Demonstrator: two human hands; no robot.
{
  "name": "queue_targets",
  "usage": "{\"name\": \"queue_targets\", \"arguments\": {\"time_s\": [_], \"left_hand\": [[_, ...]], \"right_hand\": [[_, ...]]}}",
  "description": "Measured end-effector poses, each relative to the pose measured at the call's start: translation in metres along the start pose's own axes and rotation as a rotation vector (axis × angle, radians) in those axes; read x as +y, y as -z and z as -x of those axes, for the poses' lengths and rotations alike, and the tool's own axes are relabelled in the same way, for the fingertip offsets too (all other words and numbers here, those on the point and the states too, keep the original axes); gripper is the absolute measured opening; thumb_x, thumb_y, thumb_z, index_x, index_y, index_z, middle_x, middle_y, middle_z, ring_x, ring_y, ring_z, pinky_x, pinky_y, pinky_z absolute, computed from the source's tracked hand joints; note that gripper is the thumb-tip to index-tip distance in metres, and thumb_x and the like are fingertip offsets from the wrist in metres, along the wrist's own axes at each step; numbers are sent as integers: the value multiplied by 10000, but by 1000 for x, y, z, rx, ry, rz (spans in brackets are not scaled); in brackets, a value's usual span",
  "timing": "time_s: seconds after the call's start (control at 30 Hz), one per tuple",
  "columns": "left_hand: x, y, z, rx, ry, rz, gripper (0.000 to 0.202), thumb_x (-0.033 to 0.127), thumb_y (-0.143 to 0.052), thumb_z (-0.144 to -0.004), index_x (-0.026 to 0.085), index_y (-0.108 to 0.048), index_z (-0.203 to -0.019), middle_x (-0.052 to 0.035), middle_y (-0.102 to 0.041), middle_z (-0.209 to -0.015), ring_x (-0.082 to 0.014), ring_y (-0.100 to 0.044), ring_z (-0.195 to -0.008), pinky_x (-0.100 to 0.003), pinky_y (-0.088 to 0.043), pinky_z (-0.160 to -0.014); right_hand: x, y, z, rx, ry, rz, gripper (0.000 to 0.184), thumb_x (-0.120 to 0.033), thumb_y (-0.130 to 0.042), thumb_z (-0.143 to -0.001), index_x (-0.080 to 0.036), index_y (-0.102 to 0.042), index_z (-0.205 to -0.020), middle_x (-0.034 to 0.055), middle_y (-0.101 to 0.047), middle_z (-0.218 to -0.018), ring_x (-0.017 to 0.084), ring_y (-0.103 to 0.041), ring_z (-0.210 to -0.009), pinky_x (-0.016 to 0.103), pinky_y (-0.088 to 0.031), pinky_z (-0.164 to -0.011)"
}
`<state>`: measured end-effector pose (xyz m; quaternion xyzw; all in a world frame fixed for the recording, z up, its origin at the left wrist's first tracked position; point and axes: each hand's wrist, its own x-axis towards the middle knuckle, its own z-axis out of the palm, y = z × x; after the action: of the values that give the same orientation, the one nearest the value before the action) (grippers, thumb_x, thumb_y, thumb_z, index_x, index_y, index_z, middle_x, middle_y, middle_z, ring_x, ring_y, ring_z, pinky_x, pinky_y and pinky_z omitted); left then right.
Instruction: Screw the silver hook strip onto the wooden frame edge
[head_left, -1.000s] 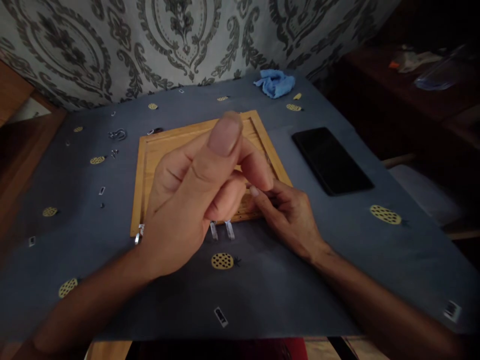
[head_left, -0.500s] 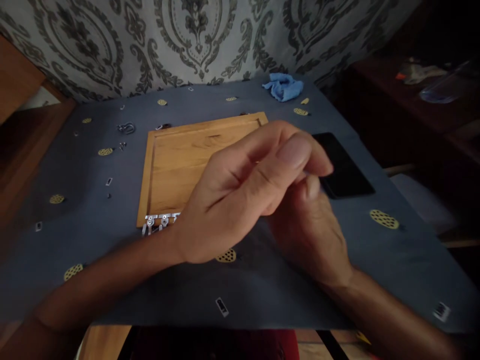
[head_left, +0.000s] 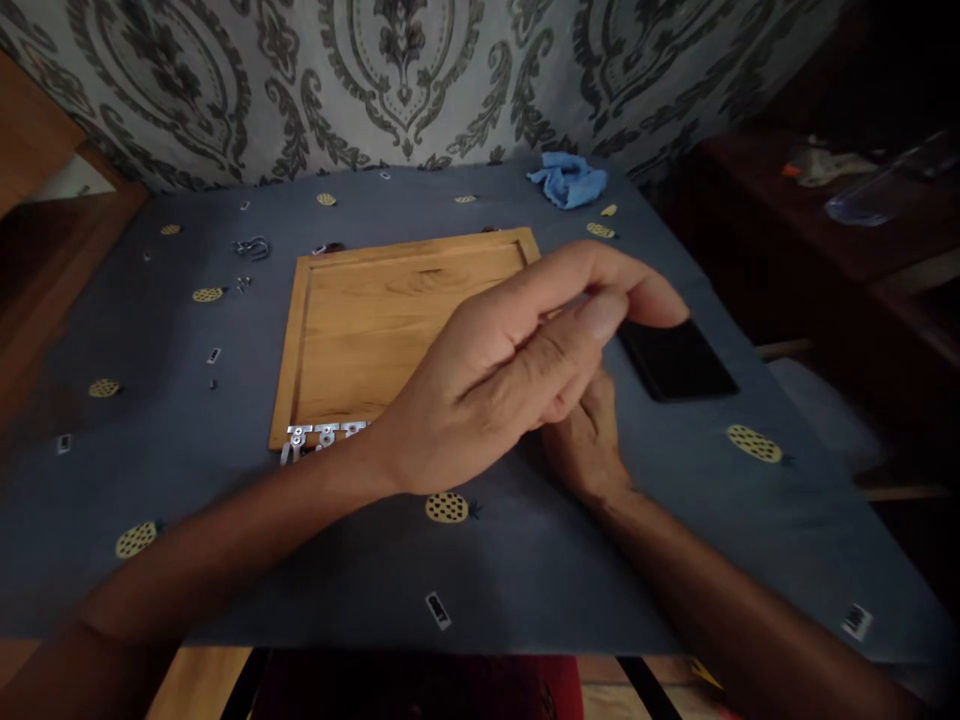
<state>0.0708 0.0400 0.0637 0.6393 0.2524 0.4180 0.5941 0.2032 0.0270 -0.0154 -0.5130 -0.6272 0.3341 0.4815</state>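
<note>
My left hand is raised over the right edge of a wooden tray, its thumb and fingers pinched together; whatever is between them is too small to see. My right hand lies on the cloth under the left hand and is mostly hidden, so its fingers do not show. A row of small silver metal pieces sits along the near edge of the tray, partly hidden by my left wrist.
A black phone lies right of the tray. A crumpled blue cloth sits at the back. A metal shackle and several tiny metal bits are scattered at the back left. A patterned wall stands behind the blue tablecloth.
My left hand has moved right, from above the tray's middle to its right edge, uncovering the silver pieces. My right hand has slipped further under it.
</note>
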Motion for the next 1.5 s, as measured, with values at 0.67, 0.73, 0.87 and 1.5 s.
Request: {"name": "queue_targets", "arguments": {"time_s": [0.67, 0.73, 0.87, 1.5], "left_hand": [[-7, -22, 10, 294, -165, 16, 104, 296, -483, -979, 218, -549, -958, 76, -322, -537, -86, -365, -442, -224, -370, -454], [4, -16, 11, 287, -177, 76, 140, 249, -452, -993, 195, -562, -926, 72, -336, -544, -69, -306, -427, -217, -319, -420], [35, -1, 9, 360, -288, 138, 173, 359, -545, -948, 226, -586, -845, 52, -402, -578, -68, -342, -428, -215, -235, -373], [0, -4, 8, 283, -101, 94, 173, 295, -469, -986, 212, -590, -892, 91, -300, -474, -59, -236, -373, -211, -258, -389]], "right_hand": [[3, -3, -2, 8, -7, -196, 409, -524, -369, -970, -199, -595, -1075, 16, -654, -694, 158, -615, -591, 311, -505, -569], [6, -4, -1, 11, -29, -226, 387, -505, -385, -974, -194, -587, -1082, 11, -657, -706, 144, -609, -581, 295, -497, -554], [11, -6, -1, 20, -91, -291, 407, -529, -394, -968, -189, -568, -1107, 5, -661, -701, 127, -601, -574, 268, -475, -527], [6, -3, -1, -7, -77, -257, 324, -458, -410, -983, -208, -616, -972, -15, -654, -664, 107, -608, -558, 236, -466, -493]]}}
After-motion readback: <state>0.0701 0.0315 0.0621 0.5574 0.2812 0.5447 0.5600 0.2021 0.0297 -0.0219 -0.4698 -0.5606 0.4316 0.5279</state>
